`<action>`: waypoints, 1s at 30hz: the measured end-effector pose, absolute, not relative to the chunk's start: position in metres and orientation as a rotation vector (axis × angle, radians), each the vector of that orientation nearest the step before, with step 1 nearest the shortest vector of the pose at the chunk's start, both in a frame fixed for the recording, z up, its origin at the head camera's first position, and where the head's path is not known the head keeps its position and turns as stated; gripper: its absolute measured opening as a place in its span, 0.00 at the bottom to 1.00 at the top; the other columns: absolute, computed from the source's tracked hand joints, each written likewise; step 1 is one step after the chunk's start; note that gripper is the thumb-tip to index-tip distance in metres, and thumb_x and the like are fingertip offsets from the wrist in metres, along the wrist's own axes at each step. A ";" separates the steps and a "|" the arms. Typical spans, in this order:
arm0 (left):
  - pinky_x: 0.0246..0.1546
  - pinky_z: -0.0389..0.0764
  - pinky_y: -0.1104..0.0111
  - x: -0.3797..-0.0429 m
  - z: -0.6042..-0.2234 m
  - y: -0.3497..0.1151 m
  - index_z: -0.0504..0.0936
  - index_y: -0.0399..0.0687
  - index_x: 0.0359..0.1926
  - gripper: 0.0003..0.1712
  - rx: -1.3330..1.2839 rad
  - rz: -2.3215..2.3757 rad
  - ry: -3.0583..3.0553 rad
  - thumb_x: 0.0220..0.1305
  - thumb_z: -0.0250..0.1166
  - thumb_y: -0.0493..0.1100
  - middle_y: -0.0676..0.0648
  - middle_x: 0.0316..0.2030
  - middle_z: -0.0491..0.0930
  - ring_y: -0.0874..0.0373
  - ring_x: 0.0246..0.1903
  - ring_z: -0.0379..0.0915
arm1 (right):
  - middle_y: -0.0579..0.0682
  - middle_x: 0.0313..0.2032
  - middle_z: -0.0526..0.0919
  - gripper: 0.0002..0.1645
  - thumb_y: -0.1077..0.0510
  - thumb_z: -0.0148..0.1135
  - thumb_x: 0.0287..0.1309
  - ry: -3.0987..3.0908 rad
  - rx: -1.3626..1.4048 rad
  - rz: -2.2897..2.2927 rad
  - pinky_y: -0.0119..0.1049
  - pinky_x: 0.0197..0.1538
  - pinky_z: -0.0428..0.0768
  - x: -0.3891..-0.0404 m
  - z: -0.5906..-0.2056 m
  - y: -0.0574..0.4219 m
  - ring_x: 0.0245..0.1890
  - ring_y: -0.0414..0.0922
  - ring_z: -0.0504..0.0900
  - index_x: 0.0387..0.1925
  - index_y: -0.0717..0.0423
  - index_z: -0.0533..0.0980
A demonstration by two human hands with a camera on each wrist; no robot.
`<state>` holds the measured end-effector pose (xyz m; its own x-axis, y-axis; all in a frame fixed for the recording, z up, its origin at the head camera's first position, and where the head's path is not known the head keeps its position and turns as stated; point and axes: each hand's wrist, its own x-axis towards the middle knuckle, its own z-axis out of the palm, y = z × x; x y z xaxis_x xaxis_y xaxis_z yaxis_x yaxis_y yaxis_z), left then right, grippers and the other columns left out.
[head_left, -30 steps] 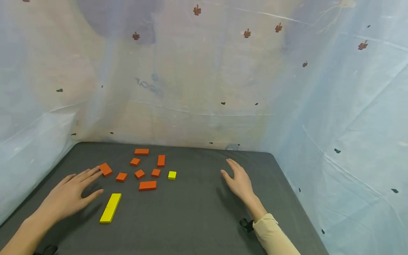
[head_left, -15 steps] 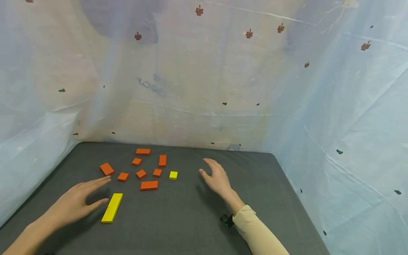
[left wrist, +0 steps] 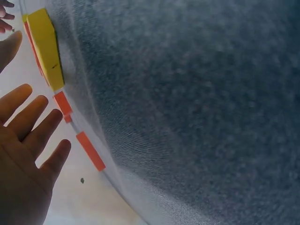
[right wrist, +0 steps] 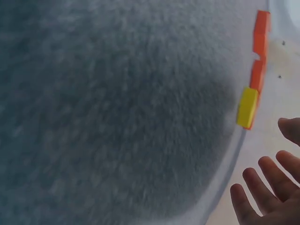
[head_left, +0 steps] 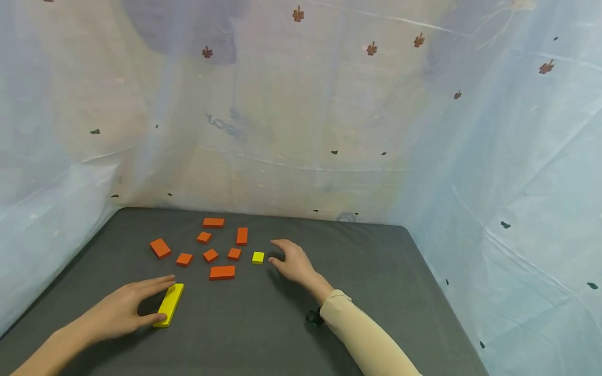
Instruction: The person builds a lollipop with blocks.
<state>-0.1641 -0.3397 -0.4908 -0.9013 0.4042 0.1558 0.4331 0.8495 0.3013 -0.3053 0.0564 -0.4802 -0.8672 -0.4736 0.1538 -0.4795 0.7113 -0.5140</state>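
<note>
A long yellow block [head_left: 171, 303] lies flat on the dark table. Over it in the head view reaches my left hand [head_left: 124, 308], thumb at the near end and fingers by the far end. The left wrist view shows that hand's fingers [left wrist: 44, 119] spread apart, with the long yellow block [left wrist: 46, 47] ahead of them. Just right of a small yellow block [head_left: 258, 258] is my right hand [head_left: 295, 265], its thumb and forefinger parted toward it. The right wrist view has the right hand's fingers [right wrist: 262, 187] extended near the small yellow block [right wrist: 247, 108], with nothing held.
Several orange blocks lie scattered toward the table's back left, among them an oblong block [head_left: 222, 272], a leftmost block [head_left: 160, 248] and a back block [head_left: 213, 223]. A pale plastic sheet [head_left: 282, 130] hangs behind and beside the grey table [head_left: 263, 334].
The right hand has moved left to beside the small yellow block. My left hand has come back and right, from near the leftmost orange block to over the long yellow block.
</note>
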 end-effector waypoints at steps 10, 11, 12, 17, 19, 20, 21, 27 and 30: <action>0.59 0.77 0.41 -0.165 -0.492 -0.338 0.81 0.48 0.67 0.50 -0.651 -0.553 -3.078 0.52 0.71 0.76 0.45 0.71 0.73 0.39 0.66 0.73 | 0.50 0.66 0.79 0.27 0.53 0.67 0.71 -2.954 0.948 0.749 0.48 0.68 0.76 -0.308 -0.484 0.035 0.67 0.49 0.77 0.68 0.51 0.77; 0.59 0.77 0.41 -0.165 -0.493 -0.338 0.81 0.48 0.67 0.51 -0.650 -0.551 -3.085 0.52 0.71 0.77 0.45 0.72 0.72 0.39 0.66 0.73 | 0.50 0.66 0.79 0.26 0.54 0.67 0.70 -2.950 0.960 0.732 0.48 0.67 0.76 -0.309 -0.485 0.034 0.66 0.49 0.77 0.68 0.50 0.78; 0.59 0.77 0.41 -0.165 -0.493 -0.338 0.81 0.48 0.67 0.51 -0.650 -0.547 -3.089 0.52 0.71 0.77 0.45 0.72 0.72 0.39 0.66 0.73 | 0.50 0.65 0.80 0.26 0.54 0.67 0.70 -2.948 0.968 0.717 0.47 0.67 0.77 -0.309 -0.486 0.032 0.66 0.49 0.78 0.67 0.50 0.78; 0.59 0.77 0.40 -0.165 -0.492 -0.339 0.81 0.48 0.67 0.51 -0.644 -0.562 -3.122 0.50 0.74 0.75 0.44 0.72 0.72 0.39 0.66 0.73 | 0.49 0.63 0.81 0.23 0.55 0.67 0.71 -2.941 0.996 0.626 0.46 0.66 0.77 -0.310 -0.489 0.026 0.64 0.49 0.79 0.65 0.49 0.80; 0.59 0.77 0.40 -0.165 -0.491 -0.338 0.81 0.48 0.67 0.51 -0.640 -0.576 -3.134 0.49 0.75 0.74 0.44 0.72 0.72 0.39 0.66 0.73 | 0.49 0.63 0.81 0.22 0.55 0.68 0.70 -2.934 1.004 0.599 0.45 0.66 0.78 -0.309 -0.490 0.025 0.63 0.49 0.80 0.63 0.49 0.82; 0.59 0.77 0.40 -0.165 -0.491 -0.338 0.81 0.47 0.67 0.51 -0.638 -0.582 -3.138 0.49 0.75 0.74 0.44 0.72 0.72 0.38 0.66 0.73 | 0.48 0.62 0.82 0.21 0.56 0.68 0.70 -2.931 1.008 0.591 0.45 0.66 0.78 -0.309 -0.490 0.025 0.63 0.49 0.80 0.62 0.49 0.82; 0.59 0.77 0.40 -0.165 -0.491 -0.338 0.81 0.47 0.67 0.51 -0.637 -0.585 -3.138 0.49 0.76 0.74 0.44 0.72 0.72 0.38 0.66 0.73 | 0.48 0.62 0.82 0.20 0.56 0.68 0.70 -2.928 1.010 0.583 0.44 0.65 0.78 -0.310 -0.490 0.024 0.63 0.48 0.80 0.62 0.49 0.83; 0.59 0.77 0.39 -0.166 -0.490 -0.339 0.82 0.47 0.66 0.52 -0.622 -0.611 -3.138 0.47 0.77 0.74 0.43 0.71 0.73 0.38 0.66 0.72 | 0.47 0.60 0.83 0.19 0.58 0.68 0.69 -2.912 0.996 0.561 0.44 0.65 0.79 -0.311 -0.492 0.022 0.62 0.48 0.80 0.59 0.49 0.84; 0.58 0.77 0.40 -0.169 -0.489 -0.340 0.82 0.48 0.65 0.52 -0.629 -0.614 -3.128 0.46 0.77 0.74 0.44 0.70 0.74 0.38 0.66 0.73 | 0.47 0.59 0.84 0.18 0.60 0.68 0.69 -2.906 0.981 0.566 0.44 0.64 0.79 -0.312 -0.493 0.022 0.61 0.48 0.81 0.59 0.49 0.85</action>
